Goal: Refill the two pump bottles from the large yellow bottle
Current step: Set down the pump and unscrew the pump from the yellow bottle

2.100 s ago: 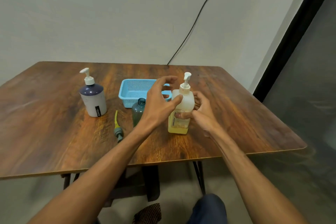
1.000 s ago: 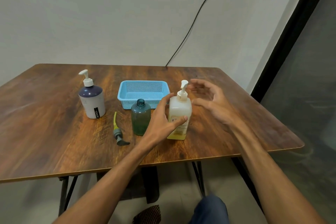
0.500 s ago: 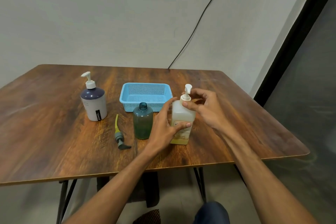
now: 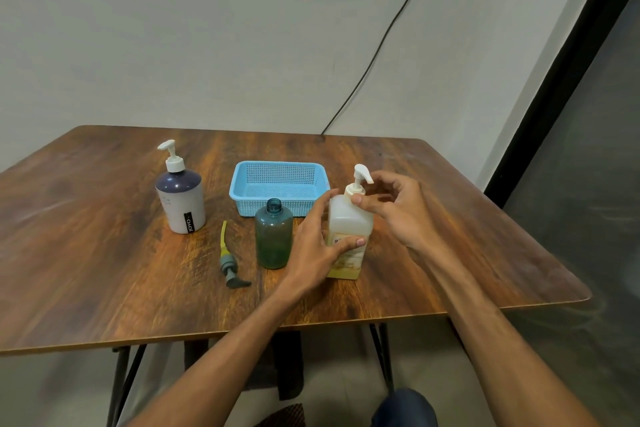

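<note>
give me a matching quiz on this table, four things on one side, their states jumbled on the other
Things
1 green bottle
2 grey pump
3 yellow bottle
4 purple-topped bottle

States
a gripped by the left hand and right hand
b lying on the table
c upright, neck open, no pump
d upright, pump on, untouched

Pairs: 1-c, 2-b, 3-a, 4-d

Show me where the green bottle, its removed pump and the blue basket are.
green bottle (image 4: 273, 239), head view, middle of body
removed pump (image 4: 229, 262), head view, grey collar
blue basket (image 4: 247, 205), head view, front wall
</note>
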A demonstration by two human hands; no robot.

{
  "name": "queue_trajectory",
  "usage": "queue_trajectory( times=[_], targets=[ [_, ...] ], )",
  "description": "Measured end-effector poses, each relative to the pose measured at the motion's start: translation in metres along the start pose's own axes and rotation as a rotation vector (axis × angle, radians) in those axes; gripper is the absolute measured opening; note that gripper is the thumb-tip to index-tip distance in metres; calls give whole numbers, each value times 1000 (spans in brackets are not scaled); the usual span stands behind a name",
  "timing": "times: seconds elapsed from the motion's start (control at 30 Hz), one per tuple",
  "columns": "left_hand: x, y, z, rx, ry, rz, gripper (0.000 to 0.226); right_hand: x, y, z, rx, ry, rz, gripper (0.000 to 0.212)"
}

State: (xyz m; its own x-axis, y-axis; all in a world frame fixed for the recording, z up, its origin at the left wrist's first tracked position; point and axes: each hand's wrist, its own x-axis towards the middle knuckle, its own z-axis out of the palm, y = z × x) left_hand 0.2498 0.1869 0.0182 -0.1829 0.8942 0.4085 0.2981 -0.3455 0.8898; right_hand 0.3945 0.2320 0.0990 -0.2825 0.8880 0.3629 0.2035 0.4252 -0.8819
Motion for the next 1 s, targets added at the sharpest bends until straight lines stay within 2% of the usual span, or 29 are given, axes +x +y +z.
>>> queue_trajectory(
  times=[0.1,0.17,0.23,0.3,0.43,0.5,0.57,0.67,0.77,0.87,1.0],
  targets=[
    [0,1,0,5,2,1,89,-3,1,12,-29,102,-1,34],
    [0,0,1,4,4,0,90,-4,1,21,-44,217,-11,31],
    [0,0,1,4,7,1,89,-4,3,24,-50,252,-6,26],
    [1,0,2,11,9,4,87,-2,4,19,16,195,18,23],
    [1,1,2,28,12,4,85,1,7,4,112,23,59,35],
    [0,1,2,31,14,3,86,-1,7,5,93,42,31,40],
    [0,2,2,36,13,6,86,-4,7,12,74,132,-11,42],
    [0,3,1,42,19,10,83,-5,6,20,41,235,-42,33],
    [1,3,2,50,18,6,84,-1,6,14,-4,167,-38,26],
    [0,3,2,58,21,4,85,1,6,5,6,67,-5,28],
    [0,5,3,53,19,3,87,-3,7,16,9,108,-34,36]
  ],
)
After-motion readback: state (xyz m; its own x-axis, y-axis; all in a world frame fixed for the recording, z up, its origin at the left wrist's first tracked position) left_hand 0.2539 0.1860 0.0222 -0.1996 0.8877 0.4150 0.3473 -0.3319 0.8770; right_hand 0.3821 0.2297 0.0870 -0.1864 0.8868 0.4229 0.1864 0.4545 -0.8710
